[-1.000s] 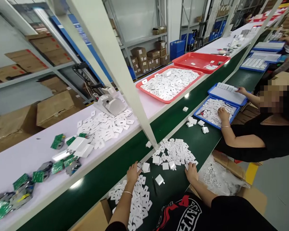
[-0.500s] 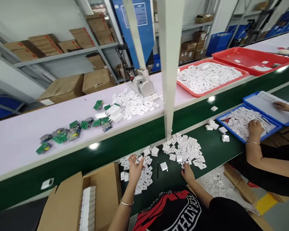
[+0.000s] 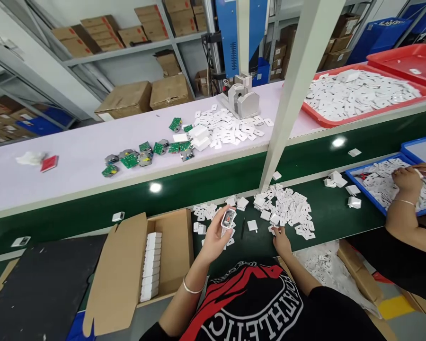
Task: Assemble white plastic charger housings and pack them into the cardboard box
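Note:
My left hand is raised over the green bench, its fingers closed round a small white plug housing. The housing's open face is turned up, and dark and metallic parts show inside. Beneath it lie white flat plastic pieces, partly covered by the hand. My right hand rests low at the front of another heap of white plastic covers, fingertips pinched on one cover. Between the hands lie a lone white charger and a thin dark tool.
An open carton with a row of white boxes stands at left. A pale post rises behind the bench. Green circuit boards and a metal fixture sit on the upper shelf. At right, a co-worker's hands work over a blue tray.
My left hand has come up from the left heap and turned, bringing the housing's open face into view. My right hand stays by its heap. The camera view has swung left.

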Action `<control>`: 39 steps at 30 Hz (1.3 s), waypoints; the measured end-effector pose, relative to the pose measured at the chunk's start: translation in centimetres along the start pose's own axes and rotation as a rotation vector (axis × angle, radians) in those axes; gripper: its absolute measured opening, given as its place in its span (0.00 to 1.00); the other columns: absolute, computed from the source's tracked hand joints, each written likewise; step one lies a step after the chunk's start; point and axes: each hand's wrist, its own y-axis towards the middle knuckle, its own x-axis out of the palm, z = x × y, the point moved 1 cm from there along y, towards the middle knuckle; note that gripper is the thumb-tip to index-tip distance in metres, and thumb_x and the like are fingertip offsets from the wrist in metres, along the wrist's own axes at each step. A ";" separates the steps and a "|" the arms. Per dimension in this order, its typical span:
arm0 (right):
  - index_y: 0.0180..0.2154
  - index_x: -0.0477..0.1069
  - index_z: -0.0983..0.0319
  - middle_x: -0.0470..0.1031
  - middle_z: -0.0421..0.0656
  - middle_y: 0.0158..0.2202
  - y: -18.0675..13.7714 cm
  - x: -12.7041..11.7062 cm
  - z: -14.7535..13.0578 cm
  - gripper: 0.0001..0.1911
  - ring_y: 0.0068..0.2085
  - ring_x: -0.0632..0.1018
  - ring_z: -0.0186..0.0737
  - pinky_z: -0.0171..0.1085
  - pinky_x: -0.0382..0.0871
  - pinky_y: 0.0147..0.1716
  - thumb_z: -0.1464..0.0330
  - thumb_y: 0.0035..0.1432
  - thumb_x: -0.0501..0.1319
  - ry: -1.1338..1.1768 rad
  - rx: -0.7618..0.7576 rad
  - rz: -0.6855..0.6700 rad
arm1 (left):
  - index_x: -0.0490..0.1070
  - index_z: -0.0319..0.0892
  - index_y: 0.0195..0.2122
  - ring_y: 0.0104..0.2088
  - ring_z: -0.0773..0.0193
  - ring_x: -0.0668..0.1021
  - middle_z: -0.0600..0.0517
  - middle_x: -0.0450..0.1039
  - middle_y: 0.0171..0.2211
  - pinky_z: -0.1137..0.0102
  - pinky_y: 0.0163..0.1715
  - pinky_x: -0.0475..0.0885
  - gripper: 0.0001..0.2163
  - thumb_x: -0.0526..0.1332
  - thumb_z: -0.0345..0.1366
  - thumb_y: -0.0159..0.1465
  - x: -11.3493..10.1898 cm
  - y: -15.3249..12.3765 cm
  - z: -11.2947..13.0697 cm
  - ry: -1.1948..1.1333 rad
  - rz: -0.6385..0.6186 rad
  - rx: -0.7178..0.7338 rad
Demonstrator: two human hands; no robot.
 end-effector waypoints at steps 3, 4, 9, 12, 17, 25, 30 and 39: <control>0.59 0.69 0.59 0.68 0.52 0.55 0.1 0.3 -0.6 0.22 0.35 0.76 0.37 0.35 0.67 0.32 0.75 0.65 0.57 -0.006 0.019 -0.033 | 0.65 0.52 0.68 0.66 0.50 0.72 0.43 0.71 0.64 0.54 0.66 0.68 0.24 0.62 0.40 0.72 -0.1 -0.6 1.1 0.068 -0.047 0.074; 0.59 0.68 0.60 0.68 0.52 0.55 0.1 0.5 -0.8 0.21 0.34 0.76 0.37 0.35 0.67 0.31 0.74 0.66 0.58 -0.008 0.030 -0.039 | 0.65 0.52 0.68 0.67 0.50 0.71 0.44 0.71 0.64 0.53 0.67 0.67 0.24 0.61 0.40 0.72 -0.1 -0.7 1.4 0.085 -0.059 0.094; 0.58 0.67 0.64 0.68 0.54 0.53 0.5 1.1 -1.8 0.19 0.40 0.78 0.43 0.37 0.70 0.34 0.72 0.66 0.59 -0.019 0.092 -0.026 | 0.64 0.51 0.69 0.67 0.49 0.70 0.43 0.70 0.64 0.51 0.67 0.66 0.23 0.60 0.39 0.73 -0.4 -1.3 2.4 0.086 -0.096 0.123; 0.55 0.68 0.64 0.69 0.53 0.52 0.5 0.9 -2.1 0.17 0.43 0.79 0.46 0.38 0.72 0.37 0.72 0.65 0.59 -0.027 0.107 -0.013 | 0.64 0.51 0.69 0.64 0.49 0.72 0.43 0.71 0.63 0.54 0.62 0.70 0.23 0.60 0.41 0.73 -0.6 -1.7 2.8 0.044 -0.101 0.075; 0.57 0.66 0.64 0.68 0.54 0.54 0.0 0.1 -2.6 0.18 0.40 0.79 0.45 0.38 0.72 0.34 0.71 0.66 0.57 -0.061 0.111 0.014 | 0.63 0.51 0.69 0.62 0.50 0.74 0.43 0.73 0.61 0.56 0.61 0.70 0.23 0.59 0.43 0.73 -1.2 -2.2 2.4 0.016 -0.082 -0.031; 0.59 0.70 0.63 0.72 0.56 0.58 -0.1 -0.2 -7.7 0.21 0.54 0.77 0.51 0.43 0.73 0.50 0.76 0.68 0.53 -0.124 -0.261 -0.048 | 0.69 0.45 0.62 0.37 0.60 0.80 0.45 0.80 0.50 0.68 0.33 0.74 0.22 0.59 0.40 0.68 -2.4 -4.5 -1.9 0.023 0.210 -0.524; 0.53 0.75 0.60 0.74 0.53 0.60 3.5 0.9 -13.0 0.23 0.62 0.71 0.52 0.46 0.66 0.60 0.82 0.59 0.58 -0.139 -0.585 -0.165 | 0.71 0.41 0.61 0.29 0.63 0.75 0.46 0.81 0.42 0.70 0.26 0.69 0.24 0.61 0.39 0.64 -2.9 -6.8 -2.9 -0.039 0.266 -0.604; 0.35 0.72 0.62 0.78 0.47 0.36 6.9 -0.2 -18.4 0.12 0.38 0.78 0.44 0.37 0.70 0.42 0.83 0.52 0.63 -0.088 -0.664 -0.246 | 0.70 0.43 0.62 0.41 0.57 0.81 0.43 0.80 0.49 0.67 0.38 0.76 0.23 0.62 0.45 0.68 -4.0 -8.2 -1.2 0.014 0.305 -0.468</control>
